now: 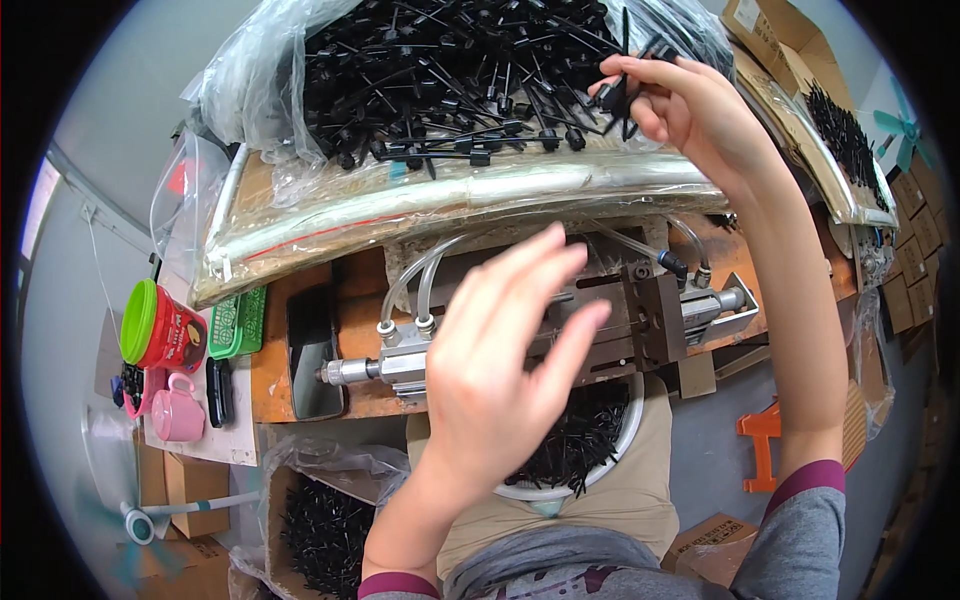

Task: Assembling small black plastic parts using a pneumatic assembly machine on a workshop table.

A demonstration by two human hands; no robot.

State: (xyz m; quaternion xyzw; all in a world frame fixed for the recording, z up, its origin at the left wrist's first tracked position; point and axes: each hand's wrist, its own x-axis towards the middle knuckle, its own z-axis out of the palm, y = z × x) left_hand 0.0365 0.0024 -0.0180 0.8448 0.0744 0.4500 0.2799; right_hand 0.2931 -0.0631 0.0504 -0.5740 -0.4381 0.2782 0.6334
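At pile [440, 85], right fingers [660, 73] curled, gripping parts [611, 96]

Pale wall [75, 270] at left — with a bright opening [40, 205], grey floor [715, 420], wooden worktop [268, 385], orange stool [762, 450], cardboard boxes [912, 262] piled at right

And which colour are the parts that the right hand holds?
The parts in the right hand are black; see the head view.

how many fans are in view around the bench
2: a lower-left fan and an upper-right fan, both with teal blades. Others could be hidden.
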